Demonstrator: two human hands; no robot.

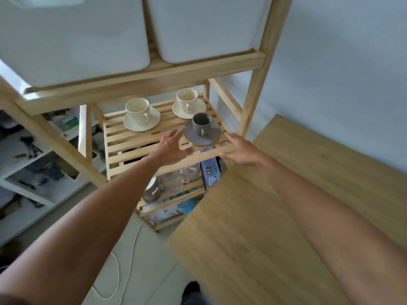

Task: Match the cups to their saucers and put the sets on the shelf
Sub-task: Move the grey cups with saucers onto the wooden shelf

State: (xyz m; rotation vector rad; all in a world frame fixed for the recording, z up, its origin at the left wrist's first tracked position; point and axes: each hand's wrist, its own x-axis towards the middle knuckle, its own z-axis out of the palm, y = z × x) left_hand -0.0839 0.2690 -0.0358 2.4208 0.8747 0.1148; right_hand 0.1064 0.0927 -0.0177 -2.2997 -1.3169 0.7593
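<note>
On the slatted wooden shelf (123, 148) stand three sets. A grey cup (201, 124) sits upright on a grey saucer (211, 137) near the shelf's front right. Behind it a cream cup (187, 100) rests on a cream saucer (198, 112). To the left a second cream cup (137, 110) stands on its cream saucer (152, 122). My left hand (174, 146) hovers just left of the grey saucer, fingers spread, holding nothing. My right hand (240, 150) is at the shelf's front right edge, fingers apart, empty.
Two white storage bins (198, 27) fill the shelf level above. Lower levels hold glass jars (174, 183) and a blue box (210, 170). A wooden table (264, 227) lies at the right under my right arm. A white cable (123, 260) runs on the floor.
</note>
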